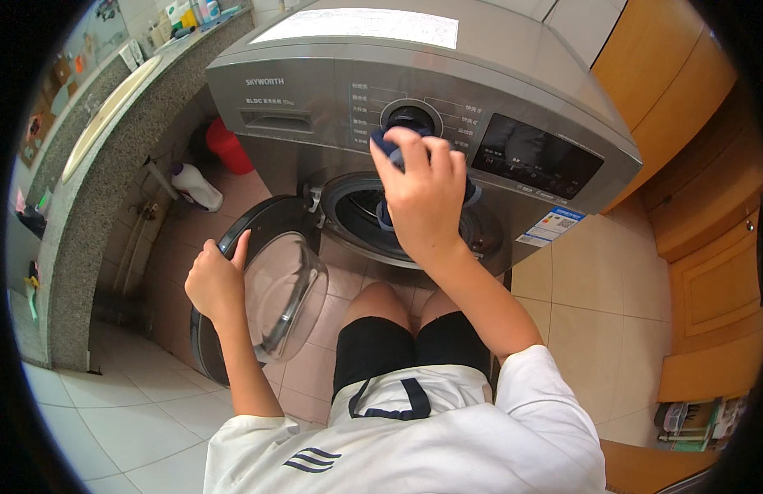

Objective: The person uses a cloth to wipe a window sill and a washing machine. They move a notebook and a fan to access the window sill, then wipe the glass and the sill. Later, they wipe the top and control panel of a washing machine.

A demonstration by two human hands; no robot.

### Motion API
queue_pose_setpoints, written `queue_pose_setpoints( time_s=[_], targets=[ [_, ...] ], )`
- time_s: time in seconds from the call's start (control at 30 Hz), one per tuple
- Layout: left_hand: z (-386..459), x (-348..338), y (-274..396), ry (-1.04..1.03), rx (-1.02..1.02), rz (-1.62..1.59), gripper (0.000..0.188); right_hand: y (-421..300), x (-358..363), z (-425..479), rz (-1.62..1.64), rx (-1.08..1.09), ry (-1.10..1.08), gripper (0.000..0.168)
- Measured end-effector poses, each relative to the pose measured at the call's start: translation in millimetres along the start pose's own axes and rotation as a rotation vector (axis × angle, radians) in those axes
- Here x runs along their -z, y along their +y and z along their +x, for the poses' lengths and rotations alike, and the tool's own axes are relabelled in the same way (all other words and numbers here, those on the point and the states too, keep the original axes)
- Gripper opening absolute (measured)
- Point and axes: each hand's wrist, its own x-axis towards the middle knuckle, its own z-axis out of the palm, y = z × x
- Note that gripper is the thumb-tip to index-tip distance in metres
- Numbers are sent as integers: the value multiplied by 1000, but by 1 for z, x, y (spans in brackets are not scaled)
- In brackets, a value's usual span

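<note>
In front of me stands a grey Skyworth front-loading washing machine (282, 114). Its round door (282, 296), with a clear bulging glass, is swung out to the left. My left hand (217, 278) grips the door's dark rim, thumb on the inner side. Dark blue cloth (387, 148) is pinched in my right hand (421, 191), raised before the control dial (412, 117). Parts of the cloth show on both sides of that hand, and the rest is hidden behind it. Below and behind the hand is the drum opening (356, 207), partly covered by my wrist.
On the left runs a granite counter (78, 247) with a basin (109, 114) and several bottles. Beneath it are a white bottle (196, 188) and a red bucket (230, 148). Wooden cabinets (715, 296) line the right side. A paper sheet (363, 28) lies on the machine's top.
</note>
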Motion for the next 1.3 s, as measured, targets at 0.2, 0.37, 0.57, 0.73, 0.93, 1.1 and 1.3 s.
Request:
queue_pose_setpoints(
  time_s=[0.2, 0.37, 0.57, 0.73, 0.93, 1.1, 1.3],
  targets=[
    [0, -7, 7, 20, -24, -16, 62, 26, 45, -18, 188, -116, -134, 29],
    [0, -7, 5, 12, -19, 1, 62, 46, 40, 32, -120, -51, 29, 33],
    [0, -7, 2, 35, -26, -28, 62, 57, 11, -23, -301, 63, 71, 29],
    [1, -7, 3, 39, -41, -24, 62, 66, 22, -52, -212, 85, -23, 27],
    [0, -7, 1, 41, -44, -5, 63, 78, 33, 12, -245, -160, 204, 33],
    [1, -11, 1, 77, -68, 6, 63, 67, 25, -46, -199, 2, 44, 29],
    [-1, -7, -5, 25, -40, -60, 50, 76, 68, -112, 357, -490, -63, 44]
  ],
)
